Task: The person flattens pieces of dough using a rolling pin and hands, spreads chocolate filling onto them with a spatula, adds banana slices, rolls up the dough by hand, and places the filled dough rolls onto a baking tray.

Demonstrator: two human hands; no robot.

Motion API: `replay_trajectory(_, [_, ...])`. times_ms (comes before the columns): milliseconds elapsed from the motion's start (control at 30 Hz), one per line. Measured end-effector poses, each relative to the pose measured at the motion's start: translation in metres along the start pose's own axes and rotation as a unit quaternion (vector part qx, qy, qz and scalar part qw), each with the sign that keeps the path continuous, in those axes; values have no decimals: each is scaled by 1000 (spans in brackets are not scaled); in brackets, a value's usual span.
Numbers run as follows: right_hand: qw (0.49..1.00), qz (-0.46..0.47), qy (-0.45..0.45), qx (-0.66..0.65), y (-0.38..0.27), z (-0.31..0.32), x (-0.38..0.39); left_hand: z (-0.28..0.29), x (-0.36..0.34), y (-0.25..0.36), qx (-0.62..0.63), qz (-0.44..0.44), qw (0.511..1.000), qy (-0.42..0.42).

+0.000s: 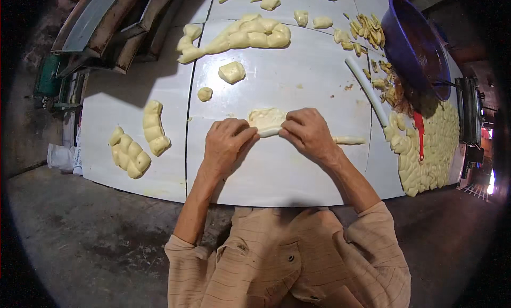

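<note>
On the white table in front of me lies a flattened piece of dough (266,118), its near edge rolled into a small lip. My left hand (228,143) pinches the left end of that lip with thumb and fingers. At the other end, my right hand (310,133) grips the same rolled edge, its fingers curled. A thin pale stick-like roll (349,140) lies just right of my right hand; I cannot tell what it is. Beyond my hands are a dough lump (232,72) and a smaller dough ball (205,94).
Long dough pieces (154,127) lie to the left, and a dough strip (250,34) lies farther back. At right are a white tube (366,90), yellowish chunks (367,31), a purple basin (394,47), a red-handled tool (419,132) and many packed dough pieces (428,159). Metal trays (101,28) stand back left.
</note>
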State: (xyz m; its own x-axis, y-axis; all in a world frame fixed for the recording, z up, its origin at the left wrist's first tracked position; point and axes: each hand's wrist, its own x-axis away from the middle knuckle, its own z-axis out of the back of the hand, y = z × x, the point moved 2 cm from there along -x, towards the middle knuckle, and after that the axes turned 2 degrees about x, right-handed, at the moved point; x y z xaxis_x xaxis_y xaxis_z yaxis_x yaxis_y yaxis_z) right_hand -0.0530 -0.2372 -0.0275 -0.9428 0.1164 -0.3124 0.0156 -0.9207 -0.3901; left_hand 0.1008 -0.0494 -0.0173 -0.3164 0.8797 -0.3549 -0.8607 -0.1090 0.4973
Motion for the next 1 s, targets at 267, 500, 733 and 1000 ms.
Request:
replay_trajectory(267, [999, -14, 43, 1, 6, 4, 8, -2, -1, 2, 21, 36, 999, 16])
replay_trajectory(500, [1000, -16, 23, 4, -2, 12, -2, -1, -4, 7, -1, 94, 995, 34])
replay_trajectory(733, [997, -51, 26, 47, -5, 6, -18, -10, -11, 6, -39, 126, 989, 64])
replay_trajectory(1000, [995, -58, 5, 83, -5, -7, -27, -15, -29, -3, -79, 165, 981, 65])
